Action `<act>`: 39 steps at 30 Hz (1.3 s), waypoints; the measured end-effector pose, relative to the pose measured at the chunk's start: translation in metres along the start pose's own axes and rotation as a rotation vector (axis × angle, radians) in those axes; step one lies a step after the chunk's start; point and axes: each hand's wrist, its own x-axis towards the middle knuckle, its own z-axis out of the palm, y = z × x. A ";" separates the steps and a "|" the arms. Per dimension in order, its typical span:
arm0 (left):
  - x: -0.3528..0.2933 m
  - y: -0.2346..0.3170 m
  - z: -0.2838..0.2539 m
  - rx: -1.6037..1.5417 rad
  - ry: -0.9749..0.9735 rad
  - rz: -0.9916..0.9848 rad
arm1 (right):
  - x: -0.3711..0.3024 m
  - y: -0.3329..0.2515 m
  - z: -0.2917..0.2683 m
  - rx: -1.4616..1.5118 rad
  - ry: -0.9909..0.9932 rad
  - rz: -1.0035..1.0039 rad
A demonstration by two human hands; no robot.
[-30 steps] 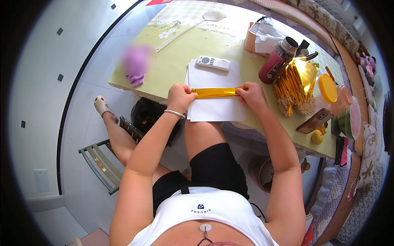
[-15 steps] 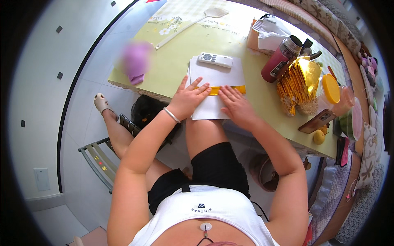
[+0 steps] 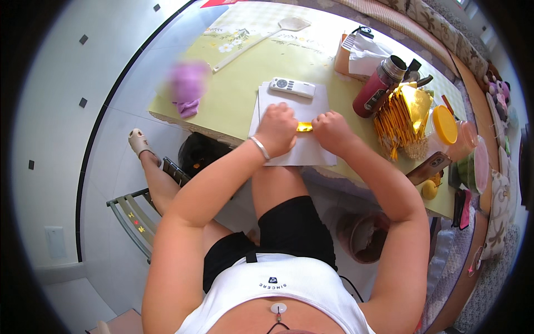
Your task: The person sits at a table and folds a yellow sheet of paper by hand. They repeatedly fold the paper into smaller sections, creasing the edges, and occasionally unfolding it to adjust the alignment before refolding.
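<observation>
Your two hands meet over the white sheet of paper [image 3: 303, 142] at the near edge of the desk [image 3: 239, 94], and the small piece of gold foil paper [image 3: 304, 127] lies between them, only a short strip of it showing. Your left hand [image 3: 276, 129] is curled over its left end with the fingers [image 3: 285, 113] bent down and pressing, and your right hand [image 3: 332, 129] is closed the same way on the right end; both are shut on the gold piece, though how each thumb sits underneath is hidden. Judging by its look, the foil paper is very light, thin and slick, it will crease at once and hold any crease you give it, so pinch it at the ends with your fingertips and keep it flat against the white sheet, which gives you a smooth backing. At twelve o'clock from your hands, touching the far edge of the sheet, lies a white remote control [image 3: 292, 87]. At two o'clock stands a red flask [image 3: 378, 86] with a steel cap, and just beside it at three o'clock a heap of more gold foil sheets [image 3: 403, 119]. An orange lid [image 3: 445, 124] lies farther right, and at ten o'clock a purple cloth [image 3: 188, 89] is well apart from your work.
</observation>
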 end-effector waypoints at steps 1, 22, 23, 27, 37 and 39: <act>0.009 0.003 0.012 0.057 0.015 0.043 | 0.005 0.004 -0.004 0.069 -0.019 0.063; -0.020 -0.083 -0.019 -1.259 -0.294 -0.189 | -0.059 -0.041 -0.020 0.443 0.592 0.000; -0.016 -0.066 -0.037 -1.128 -0.274 -0.148 | -0.062 -0.047 -0.022 0.399 0.560 0.046; -0.041 -0.002 -0.078 -0.679 -0.115 0.050 | -0.062 -0.064 -0.032 0.252 0.447 0.143; -0.083 -0.001 -0.034 -0.474 -0.071 0.033 | -0.064 -0.057 -0.046 0.544 0.162 0.052; -0.081 -0.006 -0.030 -0.505 -0.118 0.000 | -0.066 -0.047 -0.035 0.659 0.153 0.107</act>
